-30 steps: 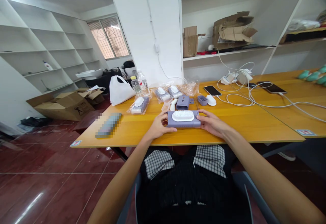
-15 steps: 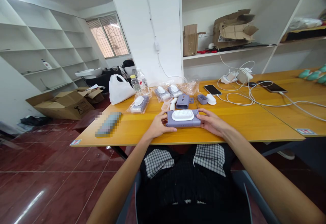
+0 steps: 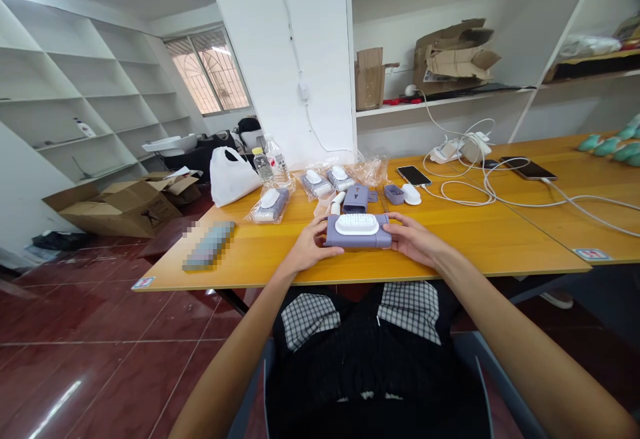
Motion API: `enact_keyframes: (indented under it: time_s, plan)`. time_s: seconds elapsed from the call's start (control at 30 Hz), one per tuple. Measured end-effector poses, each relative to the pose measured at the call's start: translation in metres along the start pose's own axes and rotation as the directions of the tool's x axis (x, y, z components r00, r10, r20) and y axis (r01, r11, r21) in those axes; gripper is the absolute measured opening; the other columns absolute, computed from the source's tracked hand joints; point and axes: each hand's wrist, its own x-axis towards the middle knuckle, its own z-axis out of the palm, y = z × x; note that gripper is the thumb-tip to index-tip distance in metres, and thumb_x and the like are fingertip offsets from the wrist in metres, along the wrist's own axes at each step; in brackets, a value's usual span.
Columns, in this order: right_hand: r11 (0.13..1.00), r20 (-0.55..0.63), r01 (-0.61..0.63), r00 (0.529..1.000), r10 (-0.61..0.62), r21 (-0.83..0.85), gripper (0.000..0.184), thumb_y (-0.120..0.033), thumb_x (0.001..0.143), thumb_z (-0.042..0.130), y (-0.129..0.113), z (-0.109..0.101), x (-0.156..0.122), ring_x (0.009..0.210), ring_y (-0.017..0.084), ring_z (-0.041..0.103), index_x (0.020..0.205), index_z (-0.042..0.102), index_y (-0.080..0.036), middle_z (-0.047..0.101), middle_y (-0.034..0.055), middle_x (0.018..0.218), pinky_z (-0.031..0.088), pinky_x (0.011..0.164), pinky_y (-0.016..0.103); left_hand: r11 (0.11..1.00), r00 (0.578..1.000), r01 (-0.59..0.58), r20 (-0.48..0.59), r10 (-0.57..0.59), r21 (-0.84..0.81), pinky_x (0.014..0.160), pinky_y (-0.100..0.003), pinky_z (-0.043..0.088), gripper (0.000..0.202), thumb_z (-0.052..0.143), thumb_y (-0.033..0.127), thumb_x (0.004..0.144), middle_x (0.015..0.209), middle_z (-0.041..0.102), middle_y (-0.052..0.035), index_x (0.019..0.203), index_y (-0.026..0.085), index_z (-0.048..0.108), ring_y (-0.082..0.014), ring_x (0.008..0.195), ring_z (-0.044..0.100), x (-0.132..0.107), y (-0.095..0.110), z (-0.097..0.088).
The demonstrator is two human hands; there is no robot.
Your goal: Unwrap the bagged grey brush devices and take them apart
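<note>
I hold a purple rectangular case (image 3: pixel 358 238) with a white bristled brush pad (image 3: pixel 357 224) on top, just above the wooden table (image 3: pixel 280 252). My left hand (image 3: pixel 309 247) grips its left end, fingers curled round it. My right hand (image 3: pixel 413 241) grips its right end the same way. Behind the case lie another purple case (image 3: pixel 356 198), a small purple tray (image 3: pixel 394 194) and a white oval piece (image 3: pixel 413 194).
Bagged purple and white sets (image 3: pixel 270 204) lie behind, beside a white plastic bag (image 3: pixel 231 176) and water bottles (image 3: pixel 273 162). Phones (image 3: pixel 415 175) and white cables (image 3: pixel 480 182) cover the right side. A blurred flat object (image 3: pixel 209 246) lies left. Cardboard boxes (image 3: pixel 127 204) sit on the floor.
The view has shifted slightly; both hands keep holding the purple case in much the same place.
</note>
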Motion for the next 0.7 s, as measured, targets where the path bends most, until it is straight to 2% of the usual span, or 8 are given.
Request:
enact_keyframes:
  time_s: [0.17, 0.33, 0.47, 0.53, 0.63, 0.7]
  plan:
    - [1.0, -0.003, 0.005, 1.0, -0.005, 0.013, 0.043, -0.024, 0.07, 0.099, 0.001, -0.002, 0.0, 0.091, 0.018, 0.072, 0.102, 0.069, -0.027, 0.078, -0.0001, 0.1, 0.063, 0.084, 0.034, 1.0, 0.999, 0.009, 0.032, -0.008, -0.013, 0.113, -0.05, 0.055, 0.055, 0.097, 0.042, 0.073, 0.157, 0.052, -0.0154, 0.122, 0.022, 0.081, -0.0394, 0.145, 0.054, 0.001, -0.003, -0.001]
    - [1.0, 0.013, 0.013, 1.0, -0.013, 0.021, 0.044, -0.023, 0.071, 0.098, 0.001, -0.003, 0.0, 0.093, 0.017, 0.073, 0.105, 0.07, -0.027, 0.078, 0.0007, 0.103, 0.062, 0.089, 0.033, 0.989, 0.994, 0.042, 0.103, -0.027, -0.144, 0.117, -0.051, 0.05, 0.059, 0.093, 0.034, 0.074, 0.155, 0.058, -0.0147, 0.13, 0.021, 0.077, -0.0363, 0.138, 0.061, 0.0, -0.007, -0.007]
    - [0.999, 0.009, 0.026, 1.0, -0.027, 0.037, 0.043, -0.022, 0.071, 0.098, 0.0, -0.006, 0.001, 0.089, 0.016, 0.073, 0.104, 0.071, -0.028, 0.079, -0.0009, 0.101, 0.062, 0.084, 0.031, 0.955, 0.979, 0.131, 0.185, -0.082, -0.267, 0.105, -0.047, 0.057, 0.051, 0.082, 0.032, 0.079, 0.152, 0.063, -0.0128, 0.129, 0.023, 0.078, -0.0356, 0.13, 0.067, -0.004, -0.005, -0.017]
    - [0.999, 0.009, 0.028, 1.0, -0.028, 0.029, 0.042, -0.023, 0.072, 0.097, 0.0, -0.007, 0.001, 0.088, 0.016, 0.073, 0.104, 0.071, -0.028, 0.079, -0.0013, 0.101, 0.062, 0.083, 0.032, 0.955, 0.982, 0.14, 0.157, -0.1, -0.263, 0.102, -0.046, 0.059, 0.042, 0.079, 0.036, 0.083, 0.146, 0.067, -0.0128, 0.123, 0.022, 0.081, -0.0349, 0.127, 0.068, -0.005, -0.003, -0.02]
    - [0.999, 0.002, 0.029, 1.0, -0.029, 0.016, 0.045, -0.024, 0.071, 0.098, 0.0, -0.008, 0.001, 0.087, 0.017, 0.073, 0.107, 0.071, -0.03, 0.079, -0.0018, 0.1, 0.063, 0.083, 0.034, 0.987, 0.995, 0.068, 0.088, -0.055, -0.148, 0.112, -0.049, 0.053, 0.033, 0.081, 0.045, 0.087, 0.136, 0.073, -0.0127, 0.108, 0.02, 0.085, -0.0348, 0.13, 0.066, -0.003, -0.004, -0.02]
    - [0.999, -0.005, 0.03, 1.0, -0.03, 0.01, 0.049, -0.024, 0.07, 0.099, 0.001, -0.007, 0.001, 0.087, 0.017, 0.074, 0.109, 0.07, -0.03, 0.079, -0.0017, 0.098, 0.063, 0.083, 0.034, 0.995, 0.999, 0.029, 0.048, -0.025, -0.091, 0.115, -0.05, 0.051, 0.034, 0.086, 0.05, 0.083, 0.132, 0.075, -0.0131, 0.097, 0.019, 0.084, -0.0352, 0.131, 0.066, 0.0, -0.007, -0.017]
